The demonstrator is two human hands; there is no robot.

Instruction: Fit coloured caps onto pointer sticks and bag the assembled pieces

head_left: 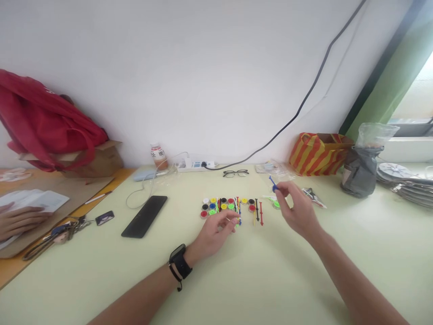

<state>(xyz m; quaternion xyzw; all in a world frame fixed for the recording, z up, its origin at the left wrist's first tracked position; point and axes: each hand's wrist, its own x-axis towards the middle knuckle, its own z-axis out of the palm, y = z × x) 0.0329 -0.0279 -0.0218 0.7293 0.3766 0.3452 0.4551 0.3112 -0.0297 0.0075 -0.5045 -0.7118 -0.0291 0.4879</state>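
My right hand (297, 210) is raised above the table, thumb and fingertips pinched on a blue plastic arrow (271, 180). Just below it lie a green round piece (276, 205) and a pale green stick. My left hand (216, 232), with a black watch at the wrist, rests at the front of a cluster of small coloured discs (223, 206) with clear rims. Its thumb and forefinger come together at several thin arrows; what they hold, if anything, is hidden. Black and red arrows (261, 214) lie between the hands, beside a red disc (252, 208).
A dark phone (145, 216) lies left of my left hand. Behind are eyeglasses (236, 173), a power strip (196, 166) and a bottle (158, 158). At right stand a striped bag (314, 155) and a grey bag (361, 171). Another person's hand (23, 221) rests on papers at far left.
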